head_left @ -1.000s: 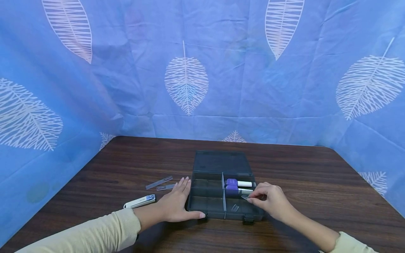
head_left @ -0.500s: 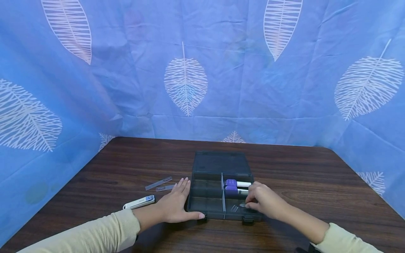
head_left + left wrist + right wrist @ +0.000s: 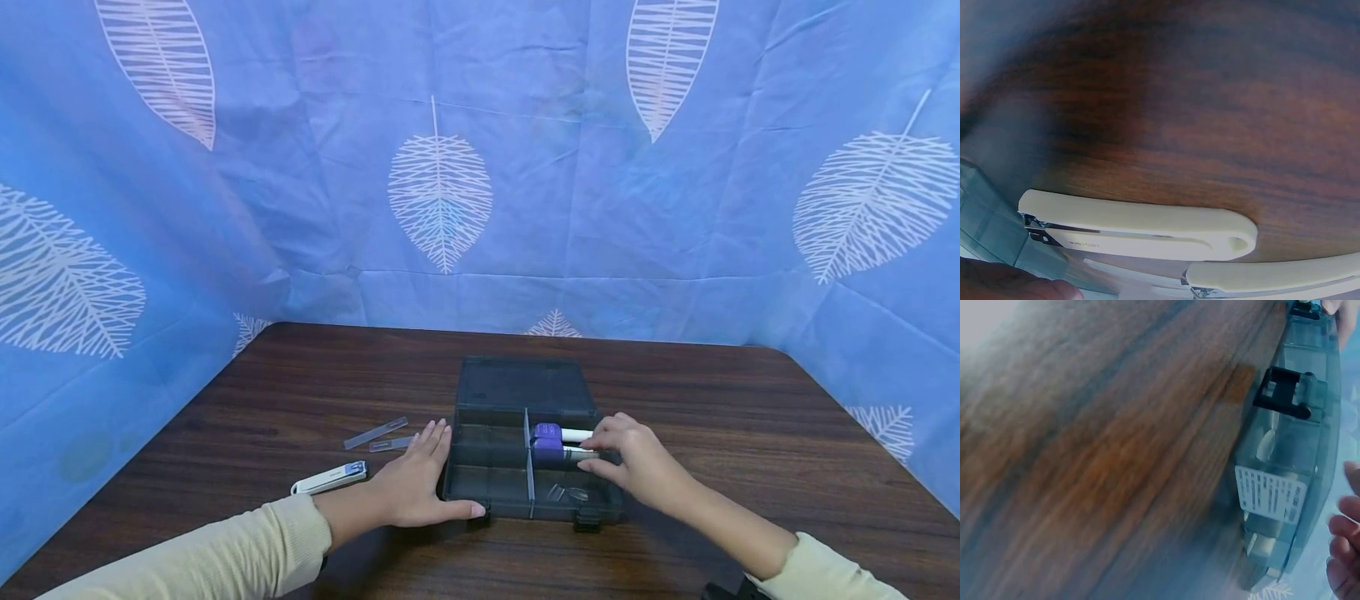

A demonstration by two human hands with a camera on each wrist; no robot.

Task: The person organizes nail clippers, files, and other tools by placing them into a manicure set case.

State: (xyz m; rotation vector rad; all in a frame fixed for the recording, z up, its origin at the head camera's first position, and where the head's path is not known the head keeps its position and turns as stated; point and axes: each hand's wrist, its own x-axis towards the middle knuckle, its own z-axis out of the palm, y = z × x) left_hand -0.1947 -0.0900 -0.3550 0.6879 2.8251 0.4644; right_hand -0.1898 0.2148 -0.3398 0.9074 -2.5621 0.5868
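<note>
A translucent dark plastic box (image 3: 487, 482) lies with its lid raised at the back and a divider inside. Its right side holds two purple nail polish bottles (image 3: 548, 450) with pale caps, and in front of them several small clear pieces (image 3: 577, 494), one oval like a nail tip. My left hand (image 3: 420, 487) rests spread against the box's left edge, thumb at the front latch. Over the right edge hovers my right hand (image 3: 637, 458), thumb and fingertips apart near the caps, nothing visible between them. In the right wrist view its fingers (image 3: 1344, 544) show beside the box.
Left of the box lie a cream nail clipper (image 3: 330, 478) and two clear strips (image 3: 375, 433). A second nail clipper (image 3: 1285, 275) appears in the left wrist view. The dark wooden table (image 3: 690, 400) ends at a blue leaf-printed cloth (image 3: 525, 167).
My right hand has lowered the clear oval piece into the box's front right part, let it go, and risen back. The left hand has stayed in place.
</note>
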